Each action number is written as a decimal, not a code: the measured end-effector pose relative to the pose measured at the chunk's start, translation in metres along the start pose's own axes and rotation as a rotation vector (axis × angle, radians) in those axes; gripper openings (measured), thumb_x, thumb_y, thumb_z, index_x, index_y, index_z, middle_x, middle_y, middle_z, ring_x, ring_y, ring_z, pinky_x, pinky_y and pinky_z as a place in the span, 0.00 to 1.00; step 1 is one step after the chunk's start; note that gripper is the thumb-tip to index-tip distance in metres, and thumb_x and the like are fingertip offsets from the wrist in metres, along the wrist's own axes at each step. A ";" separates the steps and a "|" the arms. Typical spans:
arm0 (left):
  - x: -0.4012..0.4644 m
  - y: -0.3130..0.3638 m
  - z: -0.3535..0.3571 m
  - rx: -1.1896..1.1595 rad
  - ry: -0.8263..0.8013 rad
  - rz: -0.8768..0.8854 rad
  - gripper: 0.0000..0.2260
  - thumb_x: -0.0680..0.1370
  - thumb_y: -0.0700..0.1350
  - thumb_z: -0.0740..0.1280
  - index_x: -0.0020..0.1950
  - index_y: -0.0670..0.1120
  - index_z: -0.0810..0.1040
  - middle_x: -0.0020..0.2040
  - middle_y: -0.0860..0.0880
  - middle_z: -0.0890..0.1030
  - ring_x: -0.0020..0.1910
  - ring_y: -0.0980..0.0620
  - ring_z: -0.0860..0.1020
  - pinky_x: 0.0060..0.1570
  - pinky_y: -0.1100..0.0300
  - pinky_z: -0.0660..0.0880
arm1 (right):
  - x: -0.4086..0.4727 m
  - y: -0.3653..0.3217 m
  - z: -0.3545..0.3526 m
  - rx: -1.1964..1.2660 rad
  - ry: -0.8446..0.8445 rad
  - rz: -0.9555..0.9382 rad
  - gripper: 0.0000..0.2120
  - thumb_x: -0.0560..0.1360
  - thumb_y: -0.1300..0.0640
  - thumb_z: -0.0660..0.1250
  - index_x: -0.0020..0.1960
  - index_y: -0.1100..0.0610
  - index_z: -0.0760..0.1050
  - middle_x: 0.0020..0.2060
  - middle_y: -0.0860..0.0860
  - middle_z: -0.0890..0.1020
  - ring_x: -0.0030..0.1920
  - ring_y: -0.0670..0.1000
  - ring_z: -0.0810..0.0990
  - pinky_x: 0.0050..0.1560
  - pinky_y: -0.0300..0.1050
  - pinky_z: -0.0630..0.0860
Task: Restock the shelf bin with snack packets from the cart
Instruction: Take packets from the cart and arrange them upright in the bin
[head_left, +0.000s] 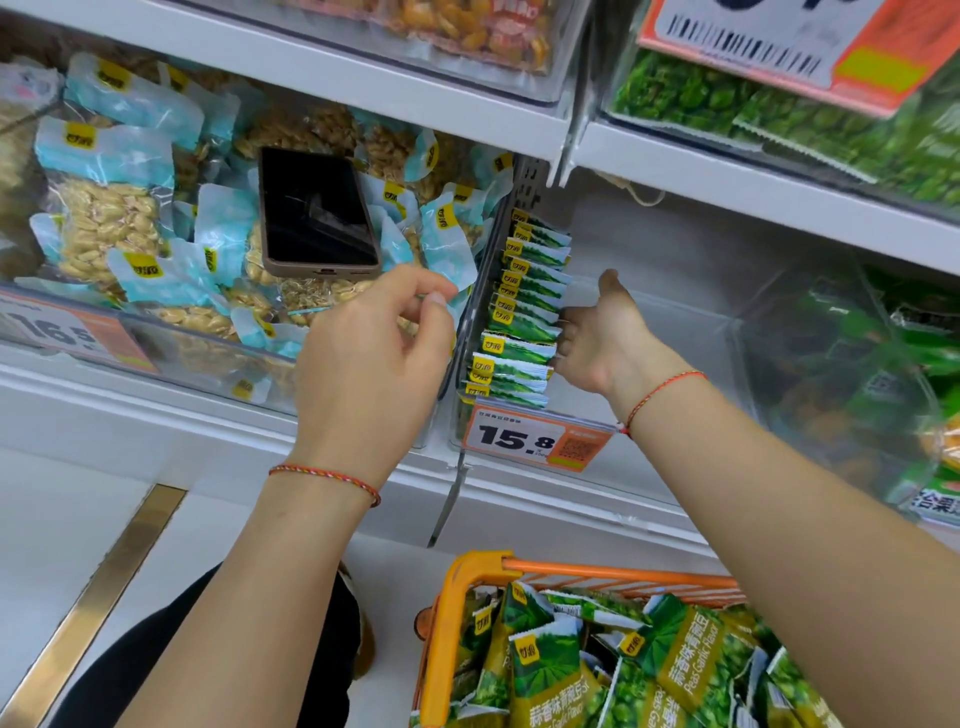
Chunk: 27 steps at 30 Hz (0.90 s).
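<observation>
Right hand flat, fingers pressed against row of packets standing on edge at left side of bin. Left hand loosely curled, empty, just beside. More packets in cart below. Risk: row toppling rightward into bare bin space once pressure eases, nothing bracing it.

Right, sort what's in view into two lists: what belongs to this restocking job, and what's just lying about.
Job:
- row of green packets standing in the shelf bin
- green packets in the orange cart
- right hand against the row
- left hand

Lying about:
- phone on the peanut packets
- price tag
</observation>
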<state>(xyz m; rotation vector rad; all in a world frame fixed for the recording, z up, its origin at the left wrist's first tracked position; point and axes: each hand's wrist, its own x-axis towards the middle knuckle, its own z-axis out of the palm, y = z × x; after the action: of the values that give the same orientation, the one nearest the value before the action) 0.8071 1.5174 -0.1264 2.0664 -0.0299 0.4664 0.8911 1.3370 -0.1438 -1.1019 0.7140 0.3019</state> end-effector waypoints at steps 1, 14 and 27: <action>0.001 0.000 0.000 -0.008 0.003 0.001 0.10 0.76 0.50 0.59 0.48 0.52 0.80 0.32 0.50 0.81 0.32 0.48 0.78 0.35 0.49 0.77 | 0.004 -0.003 -0.002 0.006 0.069 -0.021 0.34 0.79 0.34 0.44 0.66 0.60 0.68 0.27 0.50 0.67 0.25 0.48 0.67 0.30 0.40 0.69; 0.006 -0.004 0.002 -0.078 0.012 0.033 0.08 0.76 0.48 0.61 0.48 0.52 0.80 0.34 0.53 0.81 0.31 0.51 0.79 0.35 0.49 0.77 | 0.050 -0.032 0.016 0.011 -0.145 -0.163 0.37 0.78 0.32 0.44 0.58 0.60 0.76 0.51 0.59 0.81 0.51 0.58 0.81 0.51 0.53 0.77; 0.009 -0.001 0.008 -0.106 0.027 0.058 0.08 0.76 0.47 0.61 0.47 0.52 0.80 0.33 0.50 0.81 0.31 0.48 0.78 0.35 0.49 0.77 | 0.052 -0.036 0.006 -0.018 0.064 -0.241 0.32 0.80 0.36 0.45 0.74 0.57 0.63 0.70 0.53 0.70 0.70 0.49 0.68 0.70 0.46 0.63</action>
<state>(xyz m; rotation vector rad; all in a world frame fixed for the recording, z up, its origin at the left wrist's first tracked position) 0.8184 1.5131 -0.1280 1.9595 -0.0968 0.5178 0.9517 1.3204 -0.1508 -1.2060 0.6277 0.0677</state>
